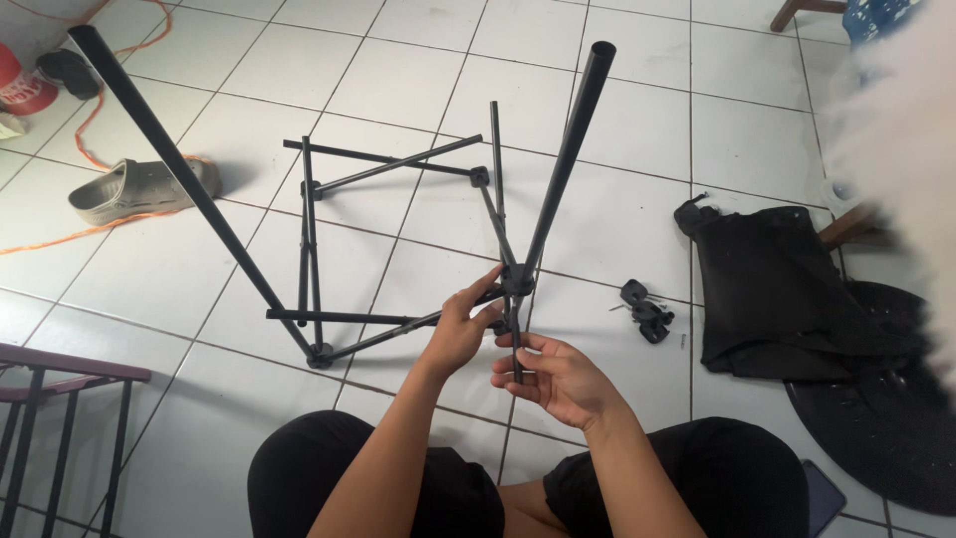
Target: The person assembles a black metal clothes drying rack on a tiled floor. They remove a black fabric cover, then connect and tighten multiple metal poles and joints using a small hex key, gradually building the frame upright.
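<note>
While a grey shoe (142,188) lay at upper left, the black folding frame (317,261) stood mid-frame on the tiled floor (757,130). The left hand (460,329) had its grip clamped on the frame's joint (516,280); the right hand (558,379) pinched a thin rod (516,351) just below. Black fabric (772,289) lay right.

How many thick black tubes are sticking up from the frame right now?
2. One thick tube slants up to the upper left from the frame's left hub. The other thick tube rises from the hub at the left hand. The thinner rods aren't counted.
</note>
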